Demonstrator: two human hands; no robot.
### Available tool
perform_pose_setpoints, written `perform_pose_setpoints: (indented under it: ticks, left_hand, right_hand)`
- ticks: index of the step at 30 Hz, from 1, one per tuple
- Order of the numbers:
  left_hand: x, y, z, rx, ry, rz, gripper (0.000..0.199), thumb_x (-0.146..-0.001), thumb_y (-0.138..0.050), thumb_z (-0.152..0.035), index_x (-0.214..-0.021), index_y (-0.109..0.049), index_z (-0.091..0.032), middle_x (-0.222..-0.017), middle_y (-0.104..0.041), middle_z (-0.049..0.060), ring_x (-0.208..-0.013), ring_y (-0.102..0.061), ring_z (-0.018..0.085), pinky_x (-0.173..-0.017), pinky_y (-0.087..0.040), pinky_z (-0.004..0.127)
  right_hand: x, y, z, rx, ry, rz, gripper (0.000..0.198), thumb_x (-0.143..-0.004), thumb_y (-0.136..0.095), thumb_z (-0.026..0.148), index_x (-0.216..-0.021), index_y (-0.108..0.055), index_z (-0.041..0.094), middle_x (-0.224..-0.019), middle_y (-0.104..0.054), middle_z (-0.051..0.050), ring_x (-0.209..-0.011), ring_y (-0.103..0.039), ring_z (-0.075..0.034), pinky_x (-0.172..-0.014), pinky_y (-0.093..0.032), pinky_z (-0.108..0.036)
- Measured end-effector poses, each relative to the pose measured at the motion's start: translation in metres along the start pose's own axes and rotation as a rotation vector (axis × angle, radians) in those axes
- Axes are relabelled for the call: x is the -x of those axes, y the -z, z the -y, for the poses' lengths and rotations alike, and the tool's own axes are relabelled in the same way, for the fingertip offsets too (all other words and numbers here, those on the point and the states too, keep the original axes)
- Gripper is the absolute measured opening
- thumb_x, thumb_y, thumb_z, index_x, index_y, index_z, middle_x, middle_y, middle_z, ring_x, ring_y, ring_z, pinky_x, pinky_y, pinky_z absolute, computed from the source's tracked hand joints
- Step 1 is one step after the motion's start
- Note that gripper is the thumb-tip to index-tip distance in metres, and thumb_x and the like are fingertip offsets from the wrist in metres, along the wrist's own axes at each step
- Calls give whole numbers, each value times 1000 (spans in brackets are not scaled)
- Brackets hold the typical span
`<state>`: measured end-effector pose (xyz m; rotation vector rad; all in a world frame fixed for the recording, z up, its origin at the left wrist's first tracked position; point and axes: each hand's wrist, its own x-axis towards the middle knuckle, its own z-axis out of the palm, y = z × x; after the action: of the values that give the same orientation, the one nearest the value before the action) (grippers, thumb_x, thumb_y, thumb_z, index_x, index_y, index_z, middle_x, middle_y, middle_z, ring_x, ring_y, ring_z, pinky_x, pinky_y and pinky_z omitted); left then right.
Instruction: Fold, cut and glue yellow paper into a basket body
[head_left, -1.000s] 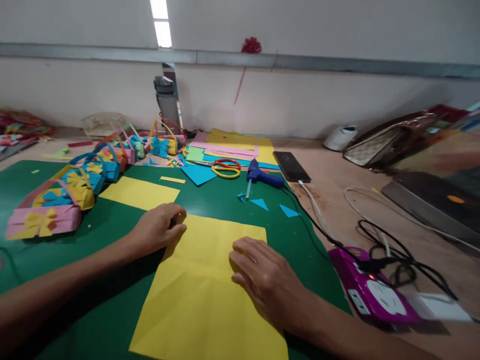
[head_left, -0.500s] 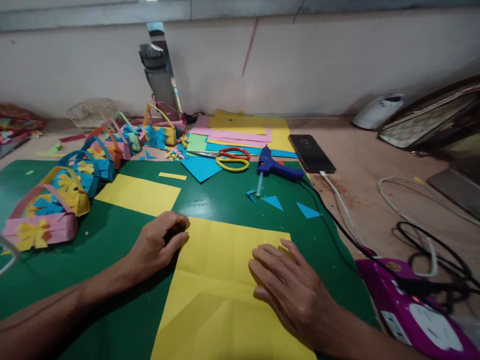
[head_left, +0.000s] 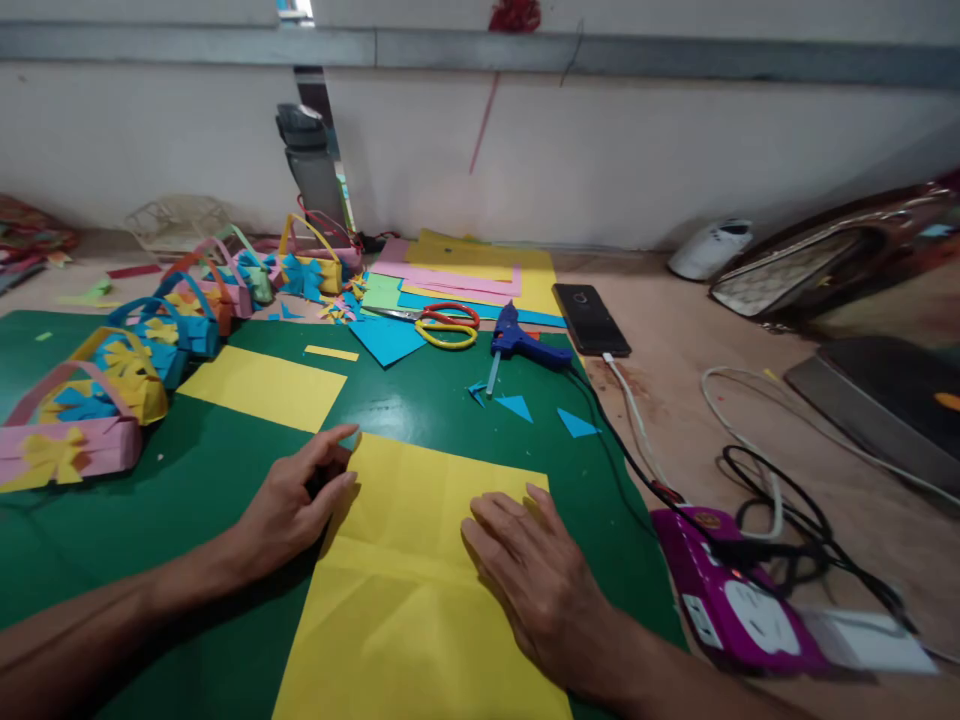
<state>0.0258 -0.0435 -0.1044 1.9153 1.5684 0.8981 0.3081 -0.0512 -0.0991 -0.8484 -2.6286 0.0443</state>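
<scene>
A creased sheet of yellow paper [head_left: 427, 590] lies flat before me, with fold lines running across it. My left hand [head_left: 296, 500] is at its left edge, thumb and forefinger apart near the far left corner and the other fingers curled under. My right hand [head_left: 536, 575] rests flat on the sheet's right side, fingers stretched out and palm down. Beyond the left hand lies a smaller yellow paper piece [head_left: 262, 385]. A blue glue gun [head_left: 529, 345] lies past the sheet, beside scissors [head_left: 446, 325] with red and yellow handles.
Several small paper baskets [head_left: 82, 448] with bows line the left side of the green mat [head_left: 187, 480]. Coloured paper [head_left: 480, 265] is stacked at the back, near a black phone [head_left: 591, 318]. A purple power strip [head_left: 724, 600] and cables lie right. Blue scraps [head_left: 577, 422] are scattered.
The view has tilted up and turned slightly right, so things appear shifted left. My left forefinger has straightened away from the thumb. The right hand stays flat on the yellow paper.
</scene>
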Motion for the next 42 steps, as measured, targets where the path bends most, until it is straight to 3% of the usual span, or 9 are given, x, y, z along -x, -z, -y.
perform_pose_setpoints:
  ticks: [9,13,20,27,33,38,42]
  left_hand:
    - [3,5,-3,82,68,76,48,-81,-52,-27,-126,-45,-15,-72,-59,-2,-64,-57,13,-57,-46,24]
    - [4,1,-4,90,51,67,50,-80,-50,-25,-129,-41,-13,-68,-56,-4,-60,-54,12,-56,-44,23]
    - [1,-6,-3,112,27,42,47,-80,-51,-22,-126,-44,-13,-65,-50,-6,-57,-49,10,-56,-40,22]
    - [-9,1,-15,472,317,102,60,-77,-58,-30,-130,-35,-10,-63,-49,-7,-52,-43,8,-48,-34,19]
    - [-9,8,-24,551,456,266,66,-79,-59,-38,-132,-31,-10,-52,-41,-11,-41,-36,7,-40,-29,18]
    - [-3,8,-20,596,434,308,48,-90,-46,-43,-127,-35,-13,-56,-53,-6,-48,-50,10,-47,-41,20]
    - [3,6,-20,523,318,270,22,-91,-47,-36,-101,-51,-17,-60,-59,-4,-52,-55,10,-50,-45,18]
  right_hand:
    - [-15,1,8,29,-96,8,24,-91,-37,11,-103,-58,13,-104,-64,-13,-105,-55,-25,-96,-32,-49]
    - [-30,8,19,38,-41,-16,22,-90,-41,12,-104,-58,12,-110,-62,-16,-107,-53,-26,-92,-38,-46]
    - [-47,-3,38,-118,12,222,8,-83,-57,13,-91,-57,15,-101,-62,-11,-90,-54,-23,-79,-44,-38]
    - [-38,-16,22,-214,53,166,15,-88,-52,15,-102,-56,13,-118,-58,-13,-113,-48,-26,-93,-39,-44]
    - [-35,-17,18,-239,75,166,18,-89,-53,19,-105,-55,12,-121,-58,-13,-116,-47,-27,-94,-38,-44]
    - [-34,-20,18,-228,77,148,20,-89,-53,21,-106,-56,12,-119,-59,-13,-113,-48,-27,-94,-38,-45]
    - [-35,-20,17,-225,88,145,20,-89,-52,20,-107,-56,12,-120,-59,-13,-114,-48,-26,-94,-38,-44]
